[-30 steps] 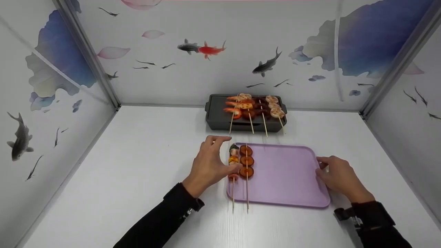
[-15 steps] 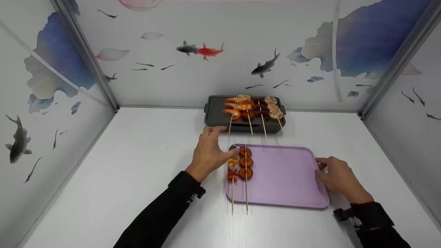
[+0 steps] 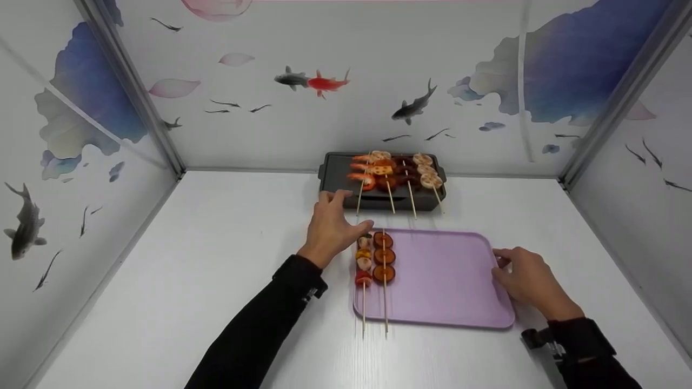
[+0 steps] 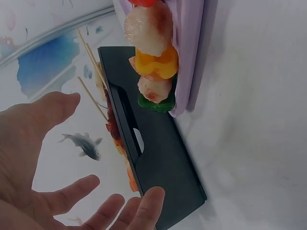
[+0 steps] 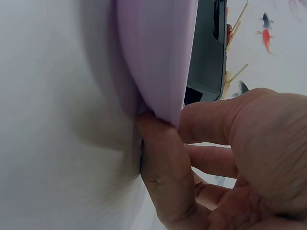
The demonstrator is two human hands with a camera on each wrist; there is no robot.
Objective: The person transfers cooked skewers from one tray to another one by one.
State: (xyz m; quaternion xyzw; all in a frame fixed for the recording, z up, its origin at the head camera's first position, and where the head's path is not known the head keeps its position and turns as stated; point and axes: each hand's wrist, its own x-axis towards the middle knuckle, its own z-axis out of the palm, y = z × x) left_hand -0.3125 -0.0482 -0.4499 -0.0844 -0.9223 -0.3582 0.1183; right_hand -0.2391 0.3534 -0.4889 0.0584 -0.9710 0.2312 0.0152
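Table (image 3: 238, 259) bears the purple tray (image 3: 443, 278), the dark grill (image 3: 339, 176) just beyond; my right hand (image 3: 532, 281) pinches the tray's right edge, my left hand (image 3: 328, 229) hovers by the tray's far left corner, fingers spread, holding nothing; along the tray's left side lie a mixed skewer (image 3: 364, 263) and a disc skewer (image 3: 384, 274), and a sharp tug from my pinch could, I judge, roll them off

white table (image 3: 238, 232), pale walls (image 3: 346, 32) have a red fish (image 3: 328, 84), pink petals (image 3: 174, 88) and blue blobs (image 3: 578, 59), metal corner posts (image 3: 131, 86) too
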